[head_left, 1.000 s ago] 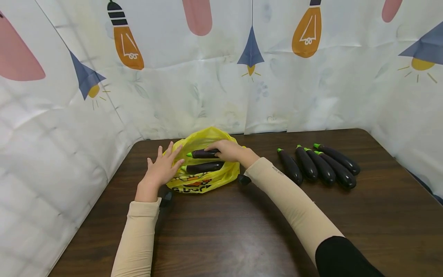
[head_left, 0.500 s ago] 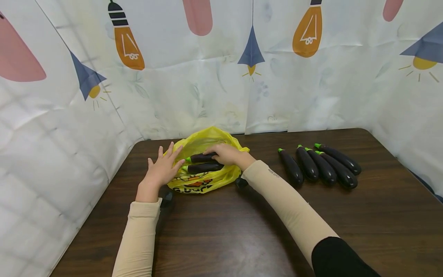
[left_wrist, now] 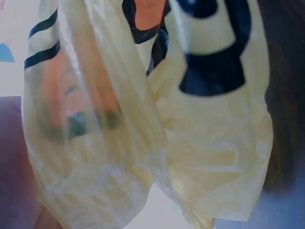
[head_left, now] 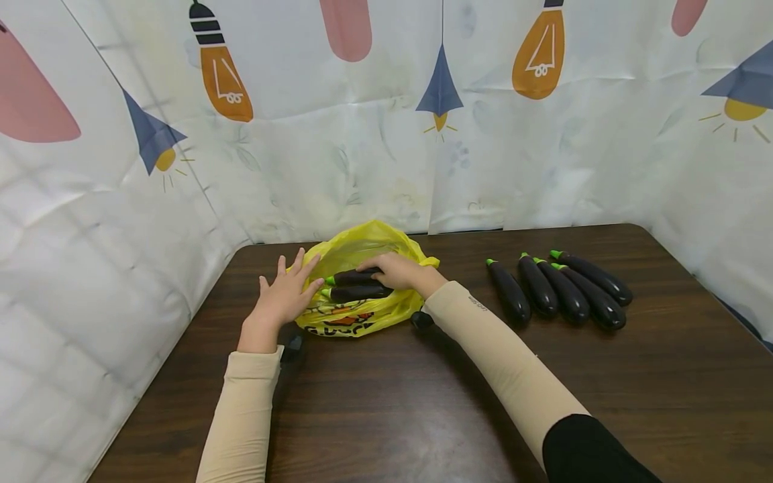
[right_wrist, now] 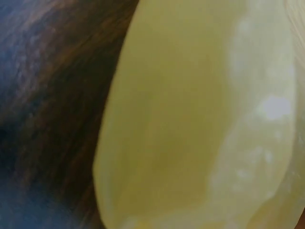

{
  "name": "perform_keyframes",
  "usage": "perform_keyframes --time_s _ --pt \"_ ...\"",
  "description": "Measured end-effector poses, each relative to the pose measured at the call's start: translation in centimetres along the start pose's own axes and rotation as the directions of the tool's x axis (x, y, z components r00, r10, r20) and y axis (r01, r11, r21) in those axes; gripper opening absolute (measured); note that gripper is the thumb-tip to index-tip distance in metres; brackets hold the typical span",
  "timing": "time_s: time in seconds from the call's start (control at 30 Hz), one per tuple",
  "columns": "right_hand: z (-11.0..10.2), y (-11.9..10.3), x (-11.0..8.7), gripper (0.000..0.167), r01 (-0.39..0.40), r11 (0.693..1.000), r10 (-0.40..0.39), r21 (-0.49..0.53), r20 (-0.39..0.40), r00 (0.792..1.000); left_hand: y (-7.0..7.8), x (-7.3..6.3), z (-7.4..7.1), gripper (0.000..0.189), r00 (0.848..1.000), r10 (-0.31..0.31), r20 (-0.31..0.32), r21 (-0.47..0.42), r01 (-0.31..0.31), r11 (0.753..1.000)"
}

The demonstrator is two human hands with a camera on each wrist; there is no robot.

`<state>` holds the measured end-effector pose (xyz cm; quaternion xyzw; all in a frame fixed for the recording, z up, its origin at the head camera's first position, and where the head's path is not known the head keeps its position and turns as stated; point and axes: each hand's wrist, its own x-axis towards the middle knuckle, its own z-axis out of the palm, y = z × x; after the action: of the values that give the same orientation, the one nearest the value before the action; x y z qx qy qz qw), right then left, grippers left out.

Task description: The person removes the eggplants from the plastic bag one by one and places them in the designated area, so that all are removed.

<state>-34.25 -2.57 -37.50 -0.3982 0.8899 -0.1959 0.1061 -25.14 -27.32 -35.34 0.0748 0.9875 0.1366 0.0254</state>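
Note:
A yellow plastic bag (head_left: 386, 314) with dark and orange print lies with its mouth spread on the table. Two dark eggplants with green stem ends lie side by side in it, an upper eggplant (head_left: 351, 277) and a lower eggplant (head_left: 360, 293). My right hand (head_left: 400, 272) reaches into the mouth and holds the upper one near its right end; its fingertips are partly hidden. Spread fingers of my left hand (head_left: 280, 300) rest against the bag's left rim. Both wrist views are filled mostly by the bag (left_wrist: 209, 143), so neither shows the fingers' hold.
Several more eggplants (head_left: 563, 295) lie in a loose row on the right of the brown wooden table (head_left: 386, 402). A white printed curtain (head_left: 374, 154) hangs behind and along the sides. Small dark wrist devices (head_left: 421, 320) sit under both wrists.
The upper eggplant has come down beside the lower one, with my right hand moving slightly along. The bag's right rim now spreads further right. My left hand has hardly moved.

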Motion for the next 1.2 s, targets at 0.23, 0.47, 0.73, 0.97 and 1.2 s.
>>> perform_keyframes --time_s 0.23,0.47,0.73,0.97,1.2 --pt "0.1 0.1 0.0 0.041 -0.006 1.0 0.006 -0.022 0.003 1.0 0.0 -0.1 0.1 0.064 1.0 -0.005 -0.007 -0.005 0.004 1.0" --pt "-0.3 0.2 -0.4 0.043 -0.007 1.0 0.007 0.03 -0.006 1.0 0.0 -0.1 0.0 0.065 1.0 0.001 0.001 -0.004 -0.001 1.0" --pt "-1.9 0.1 -1.8 0.043 0.042 0.996 -0.038 0.081 -0.049 0.998 0.2 -0.2 -0.1 0.064 1.0 0.002 0.001 -0.01 -0.002 1.0" --pt "-3.7 -0.4 -3.6 0.043 0.071 0.992 -0.061 0.103 -0.094 0.994 0.2 -0.1 -0.1 0.064 1.0 0.01 0.006 -0.01 -0.01 1.0" --pt "-5.2 -0.9 -5.5 0.041 0.148 0.984 -0.136 0.098 -0.116 0.984 0.0 -0.1 0.0 0.065 1.0 0.016 0.017 -0.019 -0.015 1.0"
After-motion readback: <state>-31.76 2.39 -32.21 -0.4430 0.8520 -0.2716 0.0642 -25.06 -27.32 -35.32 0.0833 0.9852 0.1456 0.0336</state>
